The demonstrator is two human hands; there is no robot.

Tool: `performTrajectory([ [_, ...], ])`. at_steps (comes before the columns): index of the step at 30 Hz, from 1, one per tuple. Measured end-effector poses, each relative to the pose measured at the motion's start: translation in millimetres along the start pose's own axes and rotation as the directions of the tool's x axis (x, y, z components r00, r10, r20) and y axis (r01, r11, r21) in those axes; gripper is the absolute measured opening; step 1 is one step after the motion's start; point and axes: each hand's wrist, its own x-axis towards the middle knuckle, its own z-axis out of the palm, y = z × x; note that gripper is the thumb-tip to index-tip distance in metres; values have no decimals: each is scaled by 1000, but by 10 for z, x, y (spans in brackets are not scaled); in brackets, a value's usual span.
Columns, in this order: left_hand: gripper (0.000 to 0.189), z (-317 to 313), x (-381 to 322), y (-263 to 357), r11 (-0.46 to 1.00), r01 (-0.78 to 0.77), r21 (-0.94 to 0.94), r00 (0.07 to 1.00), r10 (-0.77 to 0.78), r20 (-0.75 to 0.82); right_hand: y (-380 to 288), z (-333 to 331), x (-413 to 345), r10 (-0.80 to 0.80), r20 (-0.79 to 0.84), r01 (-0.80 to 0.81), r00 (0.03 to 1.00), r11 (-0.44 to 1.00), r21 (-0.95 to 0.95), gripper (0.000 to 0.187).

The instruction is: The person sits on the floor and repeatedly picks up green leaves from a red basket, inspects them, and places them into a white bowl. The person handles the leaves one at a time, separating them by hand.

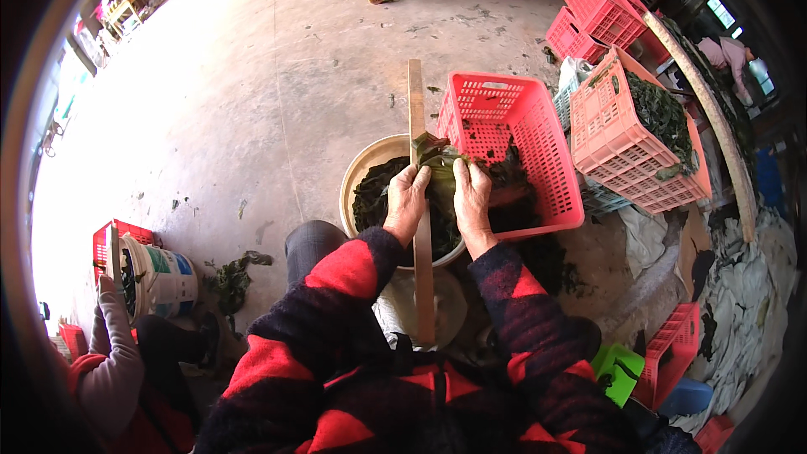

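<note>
Between my two hands a dark green seaweed frond (442,167) is stretched over a wooden slat (417,101). My left hand (407,200) pinches it between thumb and fingers on the slat's left side. On the right side my right hand (471,202) grips the frond in the same way. Underneath, the slat lies across a round pale bucket (347,192) that holds more dark seaweed (378,195). Close to my right hand a red plastic crate (548,157) stands tilted, with dark seaweed inside it.
To the right, an orange crate (615,129) full of seaweed leans near stacked red crates (596,19). A long wooden pole (706,113) slants past them. A co-worker (113,353) sits at lower left by a white bucket (167,280). Seaweed scraps (230,284) lie on the concrete floor.
</note>
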Motion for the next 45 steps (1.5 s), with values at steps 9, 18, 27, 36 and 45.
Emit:
performTrajectory([
  [9,23,106,-50,233,979,205,3,978,-205,-34,-65,34,-141,26,-90,-23,996,999,33,28],
  [18,13,204,40,326,982,189,-1,978,-189,-90,-138,-37,-169,107,-28,-102,994,985,138,28],
  [27,13,558,112,410,987,-31,160,994,47,-96,-389,-123,-135,312,-113,-152,943,709,688,24],
  [36,13,1023,137,442,978,-197,65,977,201,-72,-401,-1015,-75,358,-290,43,887,563,826,22],
  [45,18,1274,499,596,998,2,65,975,-16,223,-456,-1912,-518,201,78,-180,976,559,810,28],
])
